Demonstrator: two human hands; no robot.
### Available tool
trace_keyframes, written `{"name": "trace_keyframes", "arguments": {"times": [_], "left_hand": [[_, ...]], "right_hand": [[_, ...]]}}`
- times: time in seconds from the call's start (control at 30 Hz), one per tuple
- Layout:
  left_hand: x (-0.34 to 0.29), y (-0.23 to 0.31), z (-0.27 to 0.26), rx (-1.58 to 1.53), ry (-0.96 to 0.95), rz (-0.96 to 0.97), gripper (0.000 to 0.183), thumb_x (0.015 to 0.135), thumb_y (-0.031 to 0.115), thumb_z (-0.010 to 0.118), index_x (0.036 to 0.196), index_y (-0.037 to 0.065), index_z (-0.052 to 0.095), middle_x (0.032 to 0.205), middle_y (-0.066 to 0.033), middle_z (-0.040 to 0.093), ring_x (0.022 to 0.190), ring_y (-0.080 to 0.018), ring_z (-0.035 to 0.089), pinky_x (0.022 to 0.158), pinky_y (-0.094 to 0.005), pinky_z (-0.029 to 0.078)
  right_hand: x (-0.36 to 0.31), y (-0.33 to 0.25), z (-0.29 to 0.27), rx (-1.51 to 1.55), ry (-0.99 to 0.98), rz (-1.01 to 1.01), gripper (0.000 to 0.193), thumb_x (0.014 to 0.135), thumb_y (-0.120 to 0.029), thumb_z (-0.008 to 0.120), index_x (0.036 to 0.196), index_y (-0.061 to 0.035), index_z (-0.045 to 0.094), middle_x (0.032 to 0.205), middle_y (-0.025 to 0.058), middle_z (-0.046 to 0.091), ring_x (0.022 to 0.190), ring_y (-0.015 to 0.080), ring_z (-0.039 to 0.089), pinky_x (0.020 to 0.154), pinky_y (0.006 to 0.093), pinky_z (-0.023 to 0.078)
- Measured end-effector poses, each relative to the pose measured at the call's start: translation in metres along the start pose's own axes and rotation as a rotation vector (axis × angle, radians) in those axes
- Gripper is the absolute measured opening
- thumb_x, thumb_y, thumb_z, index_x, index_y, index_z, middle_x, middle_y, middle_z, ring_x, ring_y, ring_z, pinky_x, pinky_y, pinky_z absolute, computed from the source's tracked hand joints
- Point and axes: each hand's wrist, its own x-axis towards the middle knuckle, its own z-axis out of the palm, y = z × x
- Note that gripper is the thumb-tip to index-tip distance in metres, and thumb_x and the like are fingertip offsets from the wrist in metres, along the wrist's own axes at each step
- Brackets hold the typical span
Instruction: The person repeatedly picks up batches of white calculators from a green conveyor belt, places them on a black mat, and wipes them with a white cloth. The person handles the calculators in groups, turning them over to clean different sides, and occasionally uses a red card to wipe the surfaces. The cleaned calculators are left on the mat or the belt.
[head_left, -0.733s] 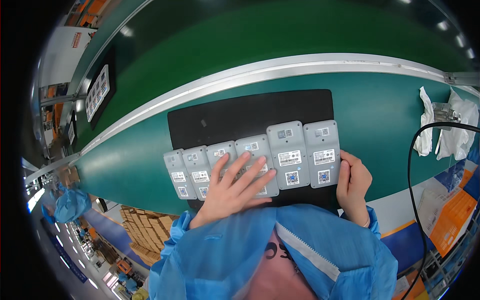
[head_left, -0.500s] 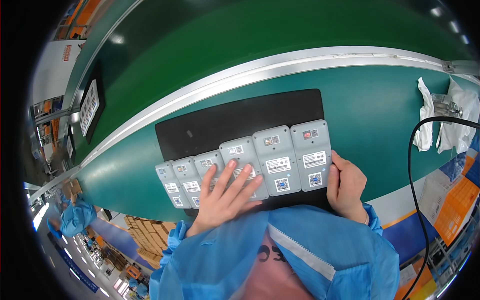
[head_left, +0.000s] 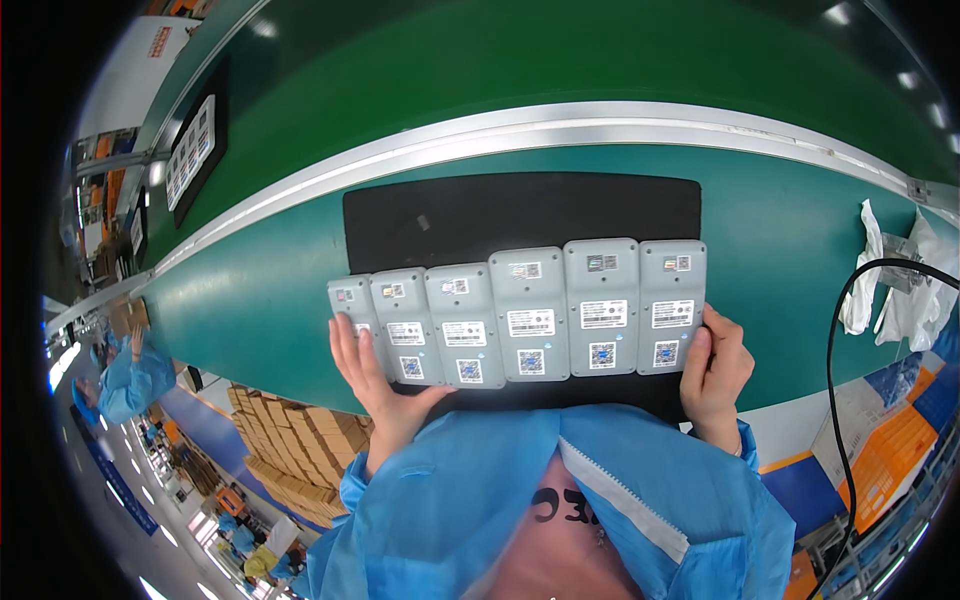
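1. Green bench (head_left: pixel 800 260), black mat (head_left: pixel 520 210) in the middle.
2. Row of six grey devices (head_left: pixel 530 315) runs left-right along the mat's near edge, squarely between both hands.
3. Left hand (head_left: pixel 375 385): fingers flat, extended against the row's left end, gripping nothing.
4. Right hand (head_left: pixel 715 365): fingers curled against the right end.

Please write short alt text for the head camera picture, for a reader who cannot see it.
Two bare hands frame a row of six grey devices lying side by side on a black mat: the left hand touches the left end of the row, the right hand the right end. The mat lies on a green bench; white cloths and a black cable are at the right.
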Motion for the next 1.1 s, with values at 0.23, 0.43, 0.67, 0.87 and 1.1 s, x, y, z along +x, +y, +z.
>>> {"name": "trace_keyframes", "arguments": {"times": [0.23, 0.43, 0.67, 0.87, 1.1], "left_hand": [[-0.007, -0.007, -0.007, -0.136, 0.016, -0.052, 0.122, 0.066, 0.059, 0.088, 0.159, 0.009, 0.026, 0.163, -0.0275, 0.023, 0.151, -0.0457, 0.021, 0.118, -0.0567, 0.027], [-0.047, -0.034, 0.002, -0.575, 0.08, -0.293, 0.127, 0.073, 0.054, 0.088, 0.161, 0.002, 0.012, 0.157, -0.0258, 0.031, 0.144, -0.0364, 0.034, 0.116, -0.0496, 0.03], [-0.034, -0.034, -0.01, -0.509, 0.087, -0.282, 0.101, 0.095, 0.072, 0.05, 0.157, -0.004, 0.027, 0.145, -0.0224, 0.052, 0.131, -0.0334, 0.048, 0.112, -0.0475, 0.035], [-0.029, -0.031, -0.007, -0.353, 0.09, -0.39, 0.098, 0.101, 0.072, 0.015, 0.141, -0.01, 0.051, 0.132, -0.0218, 0.062, 0.123, -0.0352, 0.055, 0.107, -0.0451, 0.039], [-0.023, -0.034, 0.001, -0.55, 0.268, -0.289, 0.097, 0.103, 0.068, 0.005, 0.13, -0.008, 0.059, 0.126, -0.0212, 0.067, 0.12, -0.0357, 0.059, 0.107, -0.0451, 0.042]], "right_hand": [[0.004, -0.001, 0.001, 0.033, -0.013, 0.052, 0.017, 0.093, 0.003, 0.058, 0.109, 0.0081, 0.063, 0.087, 0.0177, 0.073, 0.065, 0.0211, 0.07, 0.063, 0.0296, 0.053], [-0.01, 0.007, -0.002, 0.046, -0.015, 0.191, 0.016, 0.099, -0.001, 0.054, 0.11, 0.0071, 0.062, 0.092, 0.0181, 0.073, 0.077, 0.0194, 0.071, 0.073, 0.0292, 0.054], [-0.016, 0.016, -0.001, 0.054, 0.028, 0.254, 0.018, 0.105, -0.007, 0.049, 0.113, 0.0065, 0.059, 0.101, 0.0157, 0.071, 0.089, 0.0157, 0.067, 0.083, 0.0283, 0.052], [-0.013, 0.019, -0.002, 0.064, 0.036, 0.236, 0.02, 0.107, -0.008, 0.046, 0.116, 0.0052, 0.057, 0.102, 0.0112, 0.067, 0.091, 0.0127, 0.062, 0.085, 0.026, 0.049], [-0.011, 0.02, -0.002, -0.009, 0.043, 0.202, 0.022, 0.107, -0.008, 0.043, 0.117, 0.0044, 0.058, 0.104, 0.0087, 0.064, 0.093, 0.012, 0.06, 0.087, 0.0253, 0.047]]}}
